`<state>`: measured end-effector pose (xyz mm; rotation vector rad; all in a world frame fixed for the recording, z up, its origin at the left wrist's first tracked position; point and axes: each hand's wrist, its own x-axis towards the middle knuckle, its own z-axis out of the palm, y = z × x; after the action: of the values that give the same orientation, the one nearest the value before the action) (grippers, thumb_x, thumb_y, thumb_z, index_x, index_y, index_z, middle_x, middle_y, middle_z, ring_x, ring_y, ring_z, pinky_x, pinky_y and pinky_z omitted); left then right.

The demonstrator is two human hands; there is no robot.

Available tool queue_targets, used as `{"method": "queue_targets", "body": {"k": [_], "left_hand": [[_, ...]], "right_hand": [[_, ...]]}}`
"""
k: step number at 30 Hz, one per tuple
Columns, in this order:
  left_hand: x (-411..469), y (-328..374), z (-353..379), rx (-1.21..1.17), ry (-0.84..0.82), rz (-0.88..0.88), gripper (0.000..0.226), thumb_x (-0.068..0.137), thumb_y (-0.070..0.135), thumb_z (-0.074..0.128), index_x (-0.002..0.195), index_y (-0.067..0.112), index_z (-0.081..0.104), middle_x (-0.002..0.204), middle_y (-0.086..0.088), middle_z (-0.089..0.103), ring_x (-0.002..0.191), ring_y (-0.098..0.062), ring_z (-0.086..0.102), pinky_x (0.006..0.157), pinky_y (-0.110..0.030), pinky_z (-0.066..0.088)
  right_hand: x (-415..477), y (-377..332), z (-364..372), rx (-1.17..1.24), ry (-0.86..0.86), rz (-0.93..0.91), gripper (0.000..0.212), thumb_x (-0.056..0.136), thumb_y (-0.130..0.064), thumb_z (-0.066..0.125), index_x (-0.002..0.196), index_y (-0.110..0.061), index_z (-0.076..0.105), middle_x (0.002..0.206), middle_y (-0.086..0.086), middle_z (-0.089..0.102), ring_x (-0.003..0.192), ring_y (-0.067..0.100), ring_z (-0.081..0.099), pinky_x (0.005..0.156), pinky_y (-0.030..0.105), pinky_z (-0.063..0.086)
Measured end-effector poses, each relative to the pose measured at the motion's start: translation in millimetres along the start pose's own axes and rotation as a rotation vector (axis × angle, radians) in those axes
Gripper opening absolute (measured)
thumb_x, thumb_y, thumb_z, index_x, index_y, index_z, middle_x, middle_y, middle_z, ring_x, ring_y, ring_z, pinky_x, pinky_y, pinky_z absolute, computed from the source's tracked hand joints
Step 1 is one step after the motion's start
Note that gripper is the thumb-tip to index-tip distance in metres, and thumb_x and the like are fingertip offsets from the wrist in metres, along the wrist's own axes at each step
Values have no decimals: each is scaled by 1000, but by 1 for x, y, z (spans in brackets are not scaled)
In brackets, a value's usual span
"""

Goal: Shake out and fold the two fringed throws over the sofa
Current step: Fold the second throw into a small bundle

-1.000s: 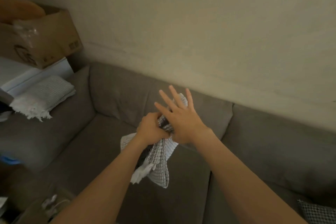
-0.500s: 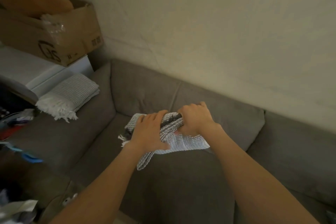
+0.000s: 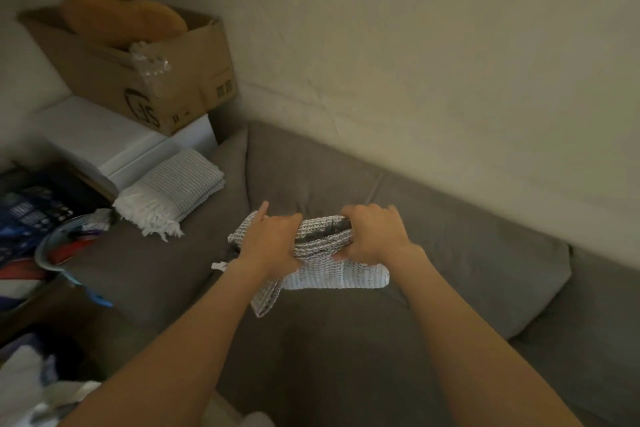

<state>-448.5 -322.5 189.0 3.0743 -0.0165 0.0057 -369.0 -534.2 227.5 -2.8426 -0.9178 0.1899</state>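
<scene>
I have the grey waffle throw (image 3: pixel 332 274) gathered between both hands, just above the sofa (image 3: pixel 485 253) seat. My left hand (image 3: pixel 273 243) grips its left end, fingers wrapped over the cloth and the forefinger poking forward. My right hand (image 3: pixel 372 234) is closed tight round the other end. I judge the grips are set apart to pull the bunched cloth taut, ready to square into a fold. Its long axis runs from one hand across to the other, roughly along the sofa back. A flat panel hangs under my right hand, a narrow tail droops below my left wrist toward me, and a scrap of white fringe (image 3: pixel 218 265) shows just left of that wrist. The striped throw (image 3: pixel 180 184) lies folded well off beyond my left hand
</scene>
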Motion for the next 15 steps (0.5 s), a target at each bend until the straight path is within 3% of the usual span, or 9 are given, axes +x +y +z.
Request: {"method": "queue_targets", "body": {"k": [4, 6, 8, 11, 15], "left_hand": [[3, -24, 0, -266, -48, -182, 59, 71, 66, 77, 115, 38, 49, 108, 9, 74, 102, -27, 72, 85, -44, 57], [8, -46, 2, -403, -60, -261, 61, 75, 66, 75, 125, 42, 48, 116, 11, 71, 108, -27, 70, 85, -44, 55], [14, -68, 3, -548, -38, -318, 63, 76, 64, 75, 128, 42, 48, 122, 12, 70, 114, -26, 68, 89, -44, 54], [29, -116, 3, -767, -23, -422, 73, 73, 58, 81, 136, 42, 48, 131, 15, 67, 124, -23, 64, 104, -50, 51], [55, -200, 13, -1061, -30, -444, 87, 66, 52, 92, 140, 55, 46, 131, 26, 67, 126, -12, 64, 112, -52, 48]], "right_hand": [[28, -7, 16, 50, 269, 118, 90, 64, -68, 80, 141, -35, 47, 144, 5, 47, 139, 29, 39, 111, 54, 32], [47, -19, 28, 219, 402, 212, 100, 74, -61, 78, 156, -30, 28, 159, 15, 29, 149, 35, 25, 115, 56, 29], [68, -33, 42, 412, 363, 284, 102, 85, -54, 74, 162, -23, 15, 161, 21, 21, 149, 39, 22, 115, 57, 31], [111, -64, 66, 677, 182, 384, 97, 93, -46, 69, 162, -11, 10, 160, 24, 23, 150, 41, 23, 117, 54, 31], [171, -105, 98, 1027, -14, 600, 101, 93, -63, 59, 162, -6, 11, 164, 19, 29, 149, 37, 33, 120, 50, 33]]}}
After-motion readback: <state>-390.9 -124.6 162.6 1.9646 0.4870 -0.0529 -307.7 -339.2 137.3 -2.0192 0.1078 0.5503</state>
